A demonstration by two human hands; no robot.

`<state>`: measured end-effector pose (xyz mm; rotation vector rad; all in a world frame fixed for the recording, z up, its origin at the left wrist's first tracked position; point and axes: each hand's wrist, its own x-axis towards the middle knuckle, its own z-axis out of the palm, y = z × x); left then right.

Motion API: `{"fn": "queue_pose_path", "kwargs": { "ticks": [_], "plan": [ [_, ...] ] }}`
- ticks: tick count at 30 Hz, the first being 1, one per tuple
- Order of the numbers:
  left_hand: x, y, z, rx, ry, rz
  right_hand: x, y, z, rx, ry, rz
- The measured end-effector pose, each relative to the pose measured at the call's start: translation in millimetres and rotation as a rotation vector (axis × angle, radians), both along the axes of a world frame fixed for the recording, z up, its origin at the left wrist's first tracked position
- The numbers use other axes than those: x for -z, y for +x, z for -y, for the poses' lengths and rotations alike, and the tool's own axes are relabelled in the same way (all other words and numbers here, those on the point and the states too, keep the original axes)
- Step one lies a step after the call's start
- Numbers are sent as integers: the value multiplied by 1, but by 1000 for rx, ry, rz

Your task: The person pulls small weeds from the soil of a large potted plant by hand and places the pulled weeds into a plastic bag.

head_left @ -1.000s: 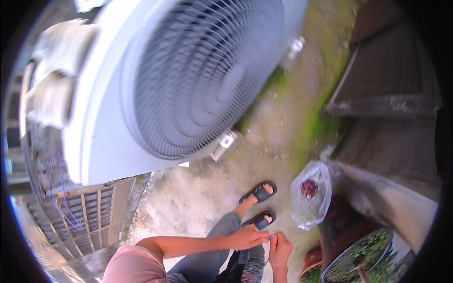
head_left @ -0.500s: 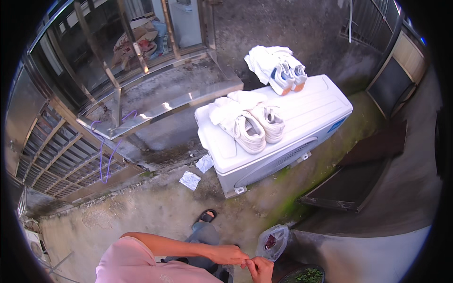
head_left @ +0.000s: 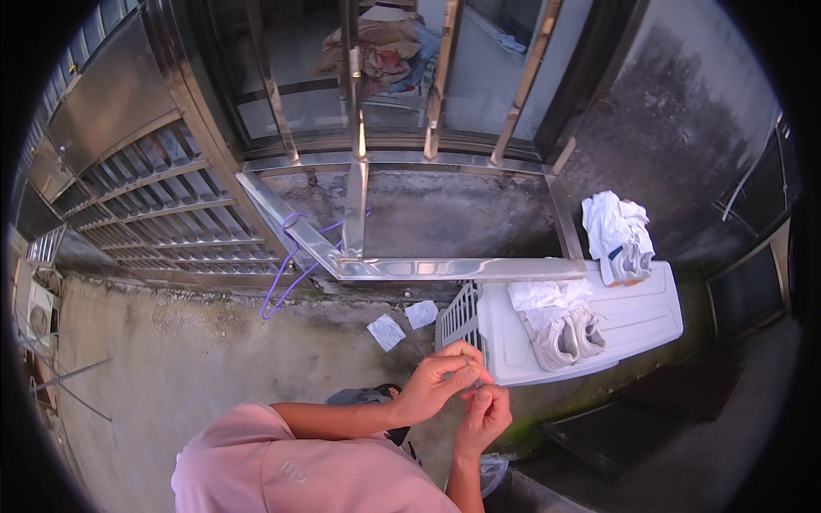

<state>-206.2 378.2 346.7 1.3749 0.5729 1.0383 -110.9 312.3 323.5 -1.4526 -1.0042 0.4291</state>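
I looked down on a stained concrete yard (head_left: 188, 368) with steel grilles (head_left: 162, 214). A white unit (head_left: 633, 321) carried sneakers (head_left: 569, 333). My left hand (head_left: 440, 380) and right hand (head_left: 483, 415) met fingertip to fingertip before it, pinching something too small to make out.
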Motion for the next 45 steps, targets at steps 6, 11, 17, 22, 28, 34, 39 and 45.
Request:
{"fn": "queue_pose_path", "kwargs": {
  "ticks": [6,11,17,22,28,34,39,45],
  "plan": [
    [-49,-74,-89,-243,-390,307,-9,-26,-40,-311,-103,-8],
    [-16,-71,-110,102,-427,-111,12,-15,-33,-290,-234,-65],
    [90,31,-76,591,-568,-274,28,23,27,85,-345,-123],
    [156,94,-82,534,-844,-192,61,32,107,448,-478,-86],
    [153,141,-78,389,-1141,70,81,14,159,652,-512,-247],
    [166,142,-81,470,-1129,41,85,6,183,718,-538,-264],
    [164,144,-80,415,-1035,-59,90,-2,215,760,-554,-257],
    [168,133,-76,231,-854,-142,102,-6,278,828,-526,-327]
  ]
}}
